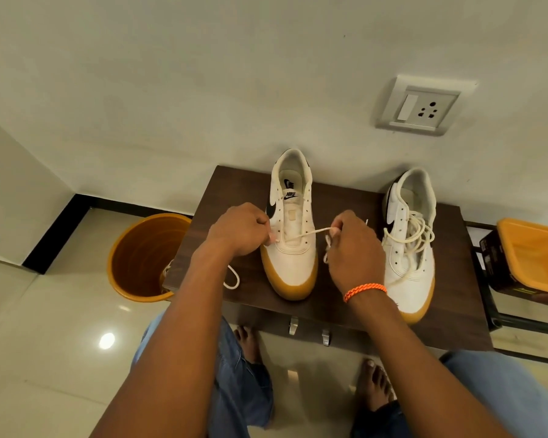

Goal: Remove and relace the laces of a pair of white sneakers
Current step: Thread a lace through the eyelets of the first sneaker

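Note:
Two white sneakers with gum soles stand on a dark wooden table [355, 298], toes toward me. The left sneaker [293, 222] has one white lace [307, 233] crossing its lowest eyelets; its upper eyelets are bare. My left hand [239, 230] pinches the lace at the shoe's left side, and a loop of it trails on the table under my forearm. My right hand [353, 245] pinches the other end just right of the shoe. The right sneaker [408, 245] carries a loose heap of lace on its tongue.
An orange bucket [143, 257] stands on the tiled floor left of the table. At the right edge, an orange tray [532, 251] rests on a dark box. A wall socket [421, 105] sits above. My bare feet are under the table's front edge.

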The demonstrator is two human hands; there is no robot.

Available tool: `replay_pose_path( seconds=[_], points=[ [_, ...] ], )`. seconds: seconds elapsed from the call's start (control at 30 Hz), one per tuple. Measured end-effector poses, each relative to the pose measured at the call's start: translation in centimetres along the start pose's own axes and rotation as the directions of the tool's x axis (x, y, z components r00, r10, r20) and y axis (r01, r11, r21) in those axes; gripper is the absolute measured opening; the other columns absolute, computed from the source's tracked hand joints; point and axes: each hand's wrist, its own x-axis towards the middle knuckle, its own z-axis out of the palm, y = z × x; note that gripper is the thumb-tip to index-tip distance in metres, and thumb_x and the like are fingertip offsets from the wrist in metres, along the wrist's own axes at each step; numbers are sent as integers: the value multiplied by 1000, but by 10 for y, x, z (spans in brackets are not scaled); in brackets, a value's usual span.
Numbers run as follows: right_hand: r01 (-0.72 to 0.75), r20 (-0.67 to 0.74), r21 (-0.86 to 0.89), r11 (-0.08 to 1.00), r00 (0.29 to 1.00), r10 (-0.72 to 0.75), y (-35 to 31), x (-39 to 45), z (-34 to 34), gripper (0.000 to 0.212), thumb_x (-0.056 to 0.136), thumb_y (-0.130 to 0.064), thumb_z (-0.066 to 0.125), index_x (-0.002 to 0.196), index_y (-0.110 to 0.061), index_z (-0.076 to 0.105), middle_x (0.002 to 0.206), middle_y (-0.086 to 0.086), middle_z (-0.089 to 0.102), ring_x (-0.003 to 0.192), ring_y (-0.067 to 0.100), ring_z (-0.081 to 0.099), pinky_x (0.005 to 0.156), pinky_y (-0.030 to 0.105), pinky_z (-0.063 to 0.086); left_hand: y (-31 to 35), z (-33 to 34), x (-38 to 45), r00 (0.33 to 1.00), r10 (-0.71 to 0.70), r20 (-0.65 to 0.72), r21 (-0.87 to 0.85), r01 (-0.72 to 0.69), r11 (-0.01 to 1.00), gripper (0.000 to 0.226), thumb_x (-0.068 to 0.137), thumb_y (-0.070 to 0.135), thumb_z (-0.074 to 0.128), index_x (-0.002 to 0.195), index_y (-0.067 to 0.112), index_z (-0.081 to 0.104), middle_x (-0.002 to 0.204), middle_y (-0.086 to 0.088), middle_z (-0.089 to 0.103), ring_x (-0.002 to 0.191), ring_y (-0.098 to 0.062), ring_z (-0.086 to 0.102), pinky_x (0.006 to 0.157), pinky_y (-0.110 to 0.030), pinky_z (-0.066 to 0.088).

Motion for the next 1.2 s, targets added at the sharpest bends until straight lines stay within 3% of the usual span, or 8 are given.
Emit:
replay_pose_path(
  seconds=[0.2, 0.37, 0.47, 0.6, 0.67, 0.87, 1.03, 1.2],
  points=[
    [77, 101, 149, 986, 991, -92, -4, 1, 2, 7, 102, -20, 57, 100, -26, 53, 81, -7, 65, 72, 16, 65, 73, 48, 59, 0, -4, 1, 1000, -26, 5, -20, 27, 999, 9, 85, 13, 72, 84, 5, 76, 94, -8, 76, 92, -29, 71, 88, -52, 60],
    [80, 236, 281, 956, 960, -150, -6, 0, -4, 24, 96, -16, 68, 118, -24, 60, 89, -10, 66, 86, 10, 65, 84, 36, 60, 4, -9, -2, 993, -107, 50, -285, 116, 952, 20, 97, 6, 60, 77, 5, 61, 83, -11, 76, 86, -22, 75, 61, -29, 42],
    [48, 309, 329, 943, 938, -155, -6, 2, -4, 31, 96, -13, 70, 123, -25, 60, 93, -11, 63, 90, 9, 64, 86, 26, 56, 2, -6, -3, 992, -121, 43, -390, 128, 912, 24, 105, 18, 51, 84, 8, 55, 79, -6, 76, 86, -21, 79, 72, -34, 55],
    [24, 333, 391, 920, 928, -166, -4, 5, -8, 33, 95, -14, 71, 122, -29, 60, 94, -13, 64, 86, 5, 65, 75, 14, 50, 10, 4, -4, 967, 81, -240, 117, -54, 992, 8, 100, 29, 58, 102, 27, 66, 107, 10, 68, 112, -19, 58, 96, -46, 47],
    [-17, 326, 483, 876, 932, -161, -5, 8, -13, 34, 95, -11, 72, 123, -27, 60, 95, -8, 70, 84, 6, 69, 71, 13, 52, 23, 11, -3, 932, 261, -251, 114, -239, 964, 22, 100, 21, 56, 108, 36, 71, 118, 14, 67, 121, -18, 50, 101, -45, 42],
    [-209, 318, 724, 657, 947, -50, -10, 19, -38, 18, 98, -8, 66, 115, -14, 67, 74, 8, 72, 60, 16, 62, 60, 33, 54, 40, 19, -4, 950, 309, -37, -351, -302, 886, 29, 110, 28, 51, 103, 24, 79, 92, -4, 77, 86, -12, 70, 95, -48, 57],
    [-273, 299, 854, 443, 954, 13, 5, 30, -53, 13, 100, -10, 65, 110, -5, 71, 68, 7, 57, 52, 13, 41, 52, 27, 39, 34, 7, -5, 977, 108, -181, -461, -182, 868, 55, 106, 45, 58, 62, 14, 68, 64, 6, 67, 63, -6, 59, 80, -34, 51],
    [-189, 264, 818, 543, 962, -64, 2, 25, -53, 12, 101, -8, 63, 110, -3, 70, 73, 10, 65, 55, 15, 52, 52, 21, 45, 35, 7, -3, 911, 132, -391, -394, -296, 870, 38, 111, 31, 51, 88, 16, 78, 78, 6, 73, 69, 1, 63, 75, -25, 50]
  ],
)
